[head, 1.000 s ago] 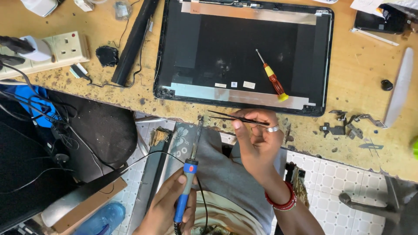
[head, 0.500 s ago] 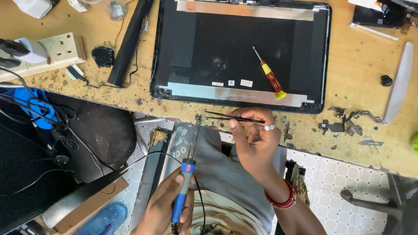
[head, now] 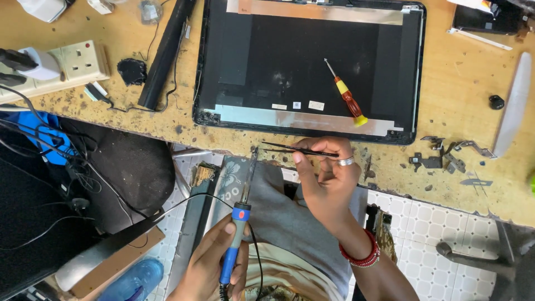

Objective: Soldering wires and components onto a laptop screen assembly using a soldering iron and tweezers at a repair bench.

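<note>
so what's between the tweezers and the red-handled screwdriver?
Head view: from tweezers to screwdriver lie the worn bench edge, then the laptop lid's lower rim and silver strip.

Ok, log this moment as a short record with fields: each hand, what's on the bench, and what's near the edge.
left hand: grips a blue-handled soldering iron, tip up toward the bench edge
right hand: pinches black tweezers, points aimed left
bench: laptop lid lying flat, a red-and-yellow screwdriver on it
right of lid: loose metal hinges
far left: power strip

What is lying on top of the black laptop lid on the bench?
A red-and-yellow screwdriver lies on the laptop lid, alongside small white stickers. Whatever is beneath the lid is covered.
</note>
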